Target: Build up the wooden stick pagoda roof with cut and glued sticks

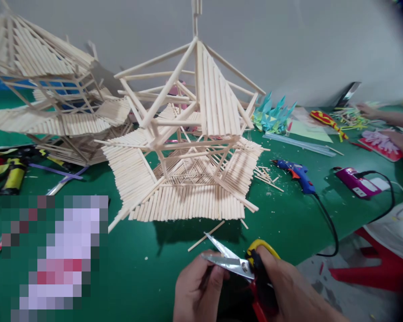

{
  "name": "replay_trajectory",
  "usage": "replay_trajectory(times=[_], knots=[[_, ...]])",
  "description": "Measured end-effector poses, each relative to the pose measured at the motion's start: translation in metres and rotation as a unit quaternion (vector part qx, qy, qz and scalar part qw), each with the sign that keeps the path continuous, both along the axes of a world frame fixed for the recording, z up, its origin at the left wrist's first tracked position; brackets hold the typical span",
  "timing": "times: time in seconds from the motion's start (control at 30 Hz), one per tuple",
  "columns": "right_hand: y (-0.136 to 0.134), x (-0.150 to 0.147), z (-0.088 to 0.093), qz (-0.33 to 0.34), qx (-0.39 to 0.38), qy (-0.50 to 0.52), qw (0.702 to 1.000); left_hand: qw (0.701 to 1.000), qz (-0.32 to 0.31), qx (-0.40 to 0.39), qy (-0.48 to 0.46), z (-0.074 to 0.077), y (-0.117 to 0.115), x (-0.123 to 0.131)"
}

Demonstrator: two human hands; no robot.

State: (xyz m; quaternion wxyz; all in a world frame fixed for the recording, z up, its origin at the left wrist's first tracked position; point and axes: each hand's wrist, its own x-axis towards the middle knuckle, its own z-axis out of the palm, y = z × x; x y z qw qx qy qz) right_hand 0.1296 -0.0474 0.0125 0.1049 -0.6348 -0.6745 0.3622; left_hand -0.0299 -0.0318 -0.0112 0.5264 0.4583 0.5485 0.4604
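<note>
My right hand (pixel 289 290) grips yellow and red handled scissors (pixel 235 261) low in the view, the blades parted and pointing left. My left hand (pixel 198 290) is closed in a pinch right under the blade tips; what it holds is hidden. A single loose wooden stick (pixel 206 235) lies on the green table just beyond the blades. Behind it stands a pagoda-shaped model (pixel 184 147) built of thin wooden sticks, with one roof panel covered and the rest an open frame.
A second stick model (pixel 43 89) stands at the back left. A blue glue gun (pixel 297 172) and a purple device (pixel 354 183) with black cables lie to the right. Another person's arm (pixel 389 118) reaches among coloured paper at far right. A red stool (pixel 386 264) stands beside the table (pixel 289 223).
</note>
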Motion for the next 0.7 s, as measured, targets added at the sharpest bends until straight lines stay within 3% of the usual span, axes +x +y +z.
replay_trajectory(times=[0.27, 0.47, 0.57, 0.7], knots=[[0.008, 0.003, 0.002, 0.019, -0.035, 0.009, 0.999, 0.998, -0.002, -0.025, -0.055, -0.001, -0.005, 0.008], [0.01, 0.019, -0.002, 0.006, 0.008, -0.051, 0.999, 0.959, -0.005, -0.148, -0.24, -0.013, 0.005, 0.004], [0.009, 0.019, 0.0, 0.015, 0.005, -0.068, 0.998, 0.947, -0.002, -0.144, -0.286, -0.015, 0.008, 0.001], [0.009, 0.014, 0.005, 0.022, 0.003, -0.081, 0.996, 0.956, -0.02, -0.126, -0.266, -0.016, 0.007, -0.001]])
